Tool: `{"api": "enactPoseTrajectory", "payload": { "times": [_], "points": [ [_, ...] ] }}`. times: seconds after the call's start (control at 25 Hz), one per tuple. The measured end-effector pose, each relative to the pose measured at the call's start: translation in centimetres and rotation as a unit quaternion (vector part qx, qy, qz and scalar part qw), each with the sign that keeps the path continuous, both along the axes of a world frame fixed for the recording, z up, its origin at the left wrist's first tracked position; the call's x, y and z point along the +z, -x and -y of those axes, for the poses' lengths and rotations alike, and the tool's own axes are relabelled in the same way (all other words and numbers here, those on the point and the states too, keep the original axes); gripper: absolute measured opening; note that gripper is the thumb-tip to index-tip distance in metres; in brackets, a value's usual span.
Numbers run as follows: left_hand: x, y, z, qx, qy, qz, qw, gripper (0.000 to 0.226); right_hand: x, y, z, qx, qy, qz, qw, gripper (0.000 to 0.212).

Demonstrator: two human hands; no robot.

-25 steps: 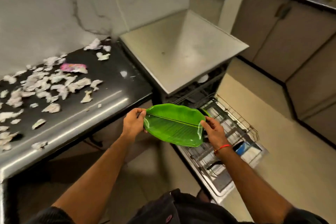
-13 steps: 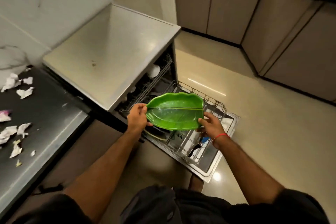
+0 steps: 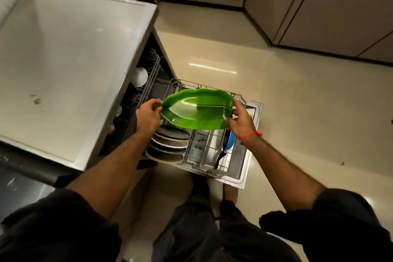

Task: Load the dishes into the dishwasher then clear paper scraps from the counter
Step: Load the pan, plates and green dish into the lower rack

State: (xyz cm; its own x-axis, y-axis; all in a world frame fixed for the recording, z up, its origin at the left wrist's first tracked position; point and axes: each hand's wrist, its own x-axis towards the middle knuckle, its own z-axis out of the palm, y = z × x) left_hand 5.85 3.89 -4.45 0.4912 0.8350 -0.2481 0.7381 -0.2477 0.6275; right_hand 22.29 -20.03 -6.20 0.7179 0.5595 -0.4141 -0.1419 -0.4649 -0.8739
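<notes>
A green leaf-shaped plate (image 3: pixel 197 110) hangs over the pulled-out lower rack (image 3: pixel 212 151) of the open dishwasher (image 3: pixel 136 100). My left hand (image 3: pixel 148 116) grips its left tip and my right hand (image 3: pixel 240 118) grips its right end. Under the plate, several dark plates (image 3: pixel 168 147) with pale rims stand in the rack's left side. A blue pan (image 3: pixel 229 141) with a black handle leans in the rack's right side.
The dishwasher's grey top (image 3: pixel 70 64) fills the left. A white dish (image 3: pixel 140 75) sits in the upper rack. The dark counter edge (image 3: pixel 19 176) shows at lower left. Beige floor (image 3: pixel 297 112) and brown cabinets (image 3: pixel 319 2) lie to the right.
My view has swung right, away from the paper-strewn counter, and down over the dishwasher. Both hands have carried the green plate over the lower rack.
</notes>
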Motion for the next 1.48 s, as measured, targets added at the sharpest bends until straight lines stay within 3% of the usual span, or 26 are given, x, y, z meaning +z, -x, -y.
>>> {"api": "enactPoseTrajectory", "payload": {
  "times": [0.2, 0.44, 0.64, 0.76, 1.2, 1.48],
  "points": [
    [-10.1, -3.8, -6.8, -0.014, 0.034, -0.016, 0.999, 0.022, -9.3, -3.1, -6.5, -0.058, 0.058, -0.013, 0.997, 0.035],
    [-27.5, -6.2, -13.7, -0.013, -0.052, -0.053, 0.997, 0.025, -27.4, -3.7, -13.1, -0.055, 0.072, 0.016, 0.996, 0.039],
    [-36.1, -7.1, -17.8, -0.040, -0.104, -0.118, 0.987, 0.031, -35.8, -1.6, -15.9, -0.020, 0.065, 0.096, 0.993, 0.038],
    [-38.3, -7.7, -18.8, -0.067, -0.118, -0.162, 0.977, 0.034, -38.8, -1.2, -17.0, -0.013, 0.068, 0.123, 0.990, 0.039],
    [-41.3, -8.1, -19.5, -0.142, -0.099, -0.273, 0.946, 0.030, -41.6, -1.1, -18.7, 0.054, 0.116, 0.075, 0.989, 0.041],
    [-39.4, -5.6, -17.7, -0.121, -0.084, -0.184, 0.972, 0.039, -40.0, 0.1, -17.5, 0.059, 0.089, 0.047, 0.993, 0.043]
  ]
}}
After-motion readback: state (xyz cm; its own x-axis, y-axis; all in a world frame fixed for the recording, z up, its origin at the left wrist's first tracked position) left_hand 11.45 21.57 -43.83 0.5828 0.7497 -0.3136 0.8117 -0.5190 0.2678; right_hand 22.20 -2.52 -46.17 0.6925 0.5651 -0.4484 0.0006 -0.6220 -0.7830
